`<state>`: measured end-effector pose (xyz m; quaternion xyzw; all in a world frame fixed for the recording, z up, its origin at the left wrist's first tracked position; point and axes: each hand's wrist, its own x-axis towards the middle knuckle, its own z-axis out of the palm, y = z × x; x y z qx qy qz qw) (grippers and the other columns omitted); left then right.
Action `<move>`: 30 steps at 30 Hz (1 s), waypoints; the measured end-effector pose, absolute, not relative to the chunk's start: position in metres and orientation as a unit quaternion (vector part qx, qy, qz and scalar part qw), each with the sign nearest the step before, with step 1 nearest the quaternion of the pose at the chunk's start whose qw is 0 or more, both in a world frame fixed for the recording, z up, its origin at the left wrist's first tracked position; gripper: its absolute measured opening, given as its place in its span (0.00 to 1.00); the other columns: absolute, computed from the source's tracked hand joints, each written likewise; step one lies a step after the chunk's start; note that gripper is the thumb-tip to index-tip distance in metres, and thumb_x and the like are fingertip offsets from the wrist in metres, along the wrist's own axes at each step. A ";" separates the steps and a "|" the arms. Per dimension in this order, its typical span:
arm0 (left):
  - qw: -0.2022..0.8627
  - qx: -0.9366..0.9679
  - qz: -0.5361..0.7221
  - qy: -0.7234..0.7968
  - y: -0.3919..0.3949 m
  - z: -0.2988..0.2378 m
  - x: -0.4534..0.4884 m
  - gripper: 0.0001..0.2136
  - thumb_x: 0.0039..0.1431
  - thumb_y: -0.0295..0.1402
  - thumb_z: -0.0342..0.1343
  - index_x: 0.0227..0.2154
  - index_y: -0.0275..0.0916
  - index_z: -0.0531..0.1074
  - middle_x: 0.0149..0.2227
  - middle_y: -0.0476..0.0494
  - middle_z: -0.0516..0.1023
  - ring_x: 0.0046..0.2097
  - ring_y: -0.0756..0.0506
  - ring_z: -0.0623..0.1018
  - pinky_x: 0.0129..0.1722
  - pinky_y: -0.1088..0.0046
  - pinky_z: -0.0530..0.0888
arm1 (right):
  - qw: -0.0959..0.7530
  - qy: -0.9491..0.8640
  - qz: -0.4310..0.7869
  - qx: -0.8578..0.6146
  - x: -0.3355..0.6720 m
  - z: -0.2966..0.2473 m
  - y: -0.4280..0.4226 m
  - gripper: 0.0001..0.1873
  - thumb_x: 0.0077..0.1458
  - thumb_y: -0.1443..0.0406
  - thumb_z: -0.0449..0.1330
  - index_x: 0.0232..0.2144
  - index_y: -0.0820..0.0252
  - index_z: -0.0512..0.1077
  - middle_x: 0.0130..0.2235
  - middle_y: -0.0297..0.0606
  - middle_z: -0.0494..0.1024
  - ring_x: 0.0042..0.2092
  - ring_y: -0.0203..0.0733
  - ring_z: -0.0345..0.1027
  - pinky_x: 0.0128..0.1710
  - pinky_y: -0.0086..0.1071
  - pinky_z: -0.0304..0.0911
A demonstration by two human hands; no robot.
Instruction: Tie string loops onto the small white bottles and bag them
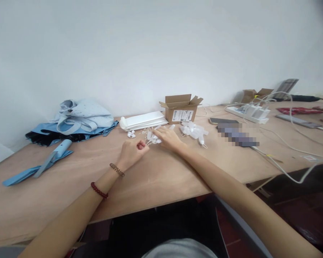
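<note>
My left hand [132,154] is closed, with its fingers curled in above the table. What it holds, if anything, is hidden; thin white loops lie by its fingertips. Just to its right, my right hand [170,138] reaches over a small pile of white pieces with string loops [154,138]. Its fingers are bent and pressed together at the pile, and I cannot make out what is between them. Right of that hand lies a second heap of translucent white pieces [192,130], some with loops. A small white item with dark spots [131,134] rests behind my left hand.
Behind the piles are flat white packets [144,120] and an open cardboard box [179,111]. Folded blue fabric [80,120] and a blue strap [47,165] lie left. To the right are phones [224,122], a power strip [246,114] and trailing white cables [282,173]. A person's hand shows far right.
</note>
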<state>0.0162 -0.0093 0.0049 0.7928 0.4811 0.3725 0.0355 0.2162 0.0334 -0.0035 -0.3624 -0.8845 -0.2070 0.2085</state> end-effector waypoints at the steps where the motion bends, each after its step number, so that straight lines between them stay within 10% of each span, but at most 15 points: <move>1: 0.040 0.793 0.379 0.475 -0.011 0.006 0.017 0.05 0.48 0.31 0.57 0.21 0.38 0.72 0.20 0.49 0.73 0.25 0.49 0.70 0.28 0.74 0.64 | 0.209 -0.881 -0.205 -0.371 0.218 -0.003 0.033 0.15 0.53 0.74 0.54 0.44 0.65 0.68 0.41 0.46 0.75 0.43 0.47 0.62 0.37 0.33 0.53; 30: 0.062 0.811 0.419 0.403 -0.022 0.005 0.027 0.10 0.57 0.36 0.54 0.31 0.37 0.78 0.23 0.48 0.74 0.25 0.50 0.69 0.29 0.74 0.64 | 0.235 -0.861 -0.228 -0.390 0.218 0.000 0.028 0.12 0.56 0.71 0.53 0.44 0.64 0.69 0.40 0.46 0.74 0.43 0.47 0.61 0.37 0.34 0.53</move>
